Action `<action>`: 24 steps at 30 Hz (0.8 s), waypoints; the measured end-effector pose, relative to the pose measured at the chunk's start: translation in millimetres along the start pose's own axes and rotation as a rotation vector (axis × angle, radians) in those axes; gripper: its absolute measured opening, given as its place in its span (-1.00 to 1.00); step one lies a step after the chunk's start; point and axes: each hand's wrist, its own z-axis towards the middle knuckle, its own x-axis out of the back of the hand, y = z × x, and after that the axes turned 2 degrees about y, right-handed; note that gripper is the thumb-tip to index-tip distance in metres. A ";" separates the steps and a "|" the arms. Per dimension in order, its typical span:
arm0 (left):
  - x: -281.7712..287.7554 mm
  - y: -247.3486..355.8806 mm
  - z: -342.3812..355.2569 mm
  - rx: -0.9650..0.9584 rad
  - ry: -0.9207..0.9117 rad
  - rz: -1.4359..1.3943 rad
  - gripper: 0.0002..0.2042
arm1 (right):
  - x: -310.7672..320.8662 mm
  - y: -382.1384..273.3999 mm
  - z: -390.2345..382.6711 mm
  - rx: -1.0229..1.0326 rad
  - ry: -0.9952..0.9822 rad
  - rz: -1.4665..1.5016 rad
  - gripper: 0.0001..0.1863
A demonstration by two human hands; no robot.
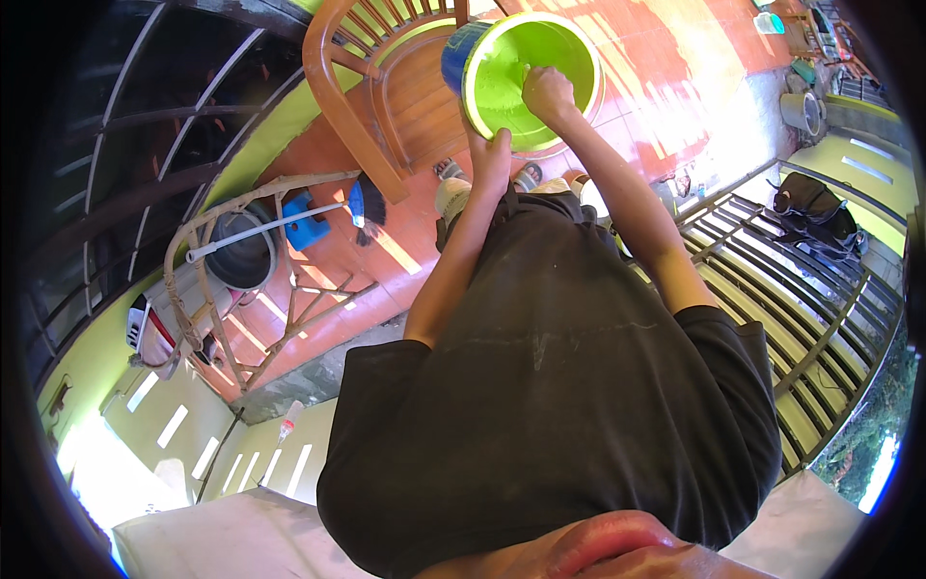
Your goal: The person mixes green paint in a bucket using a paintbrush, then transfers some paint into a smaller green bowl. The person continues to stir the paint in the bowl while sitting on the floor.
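Observation:
A bucket (511, 121), lime green inside and blue outside, faces me with its mouth and stands before the wooden armchair. My left hand (490, 159) grips its near rim, with the thumb at the edge and the other fingers mostly hidden. My right hand (550, 94) reaches inside the bucket, closed in a fist. A small pale green bit shows beside the knuckles; what the fist holds is too small to make out.
The wooden armchair (424, 106) stands just left of the bucket. Further left are a wooden frame (280, 188), a broom (362, 207), a dark tub (241, 256) and a blue plastic item (307, 227). To the right, a black bag (815, 212) rests on a metal railing (772, 280).

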 end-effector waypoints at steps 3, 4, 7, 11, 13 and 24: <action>-3.8 -5.5 -3.8 -0.036 -0.018 0.043 -0.12 | -1.2 6.5 0.7 -0.067 -0.101 0.164 -0.70; -5.2 -7.3 -5.1 -0.047 -0.026 0.064 -0.12 | -1.5 9.1 1.8 -0.077 -0.142 0.215 -0.68; -10.3 -13.0 -6.0 -0.060 -0.042 0.031 -0.12 | -2.5 16.7 6.5 -0.051 -0.221 0.311 -0.62; -16.9 -21.1 -10.9 -0.062 -0.050 0.105 -0.11 | -2.7 24.4 5.5 -0.035 -0.311 0.426 -0.58; -23.7 -25.9 -13.6 -0.048 -0.050 0.110 -0.11 | -1.0 29.0 2.8 -0.077 -0.367 0.521 -0.58; -52.0 -52.2 -27.3 -0.051 0.035 0.075 -0.12 | 12.0 87.5 -27.5 0.036 -0.026 0.744 -0.66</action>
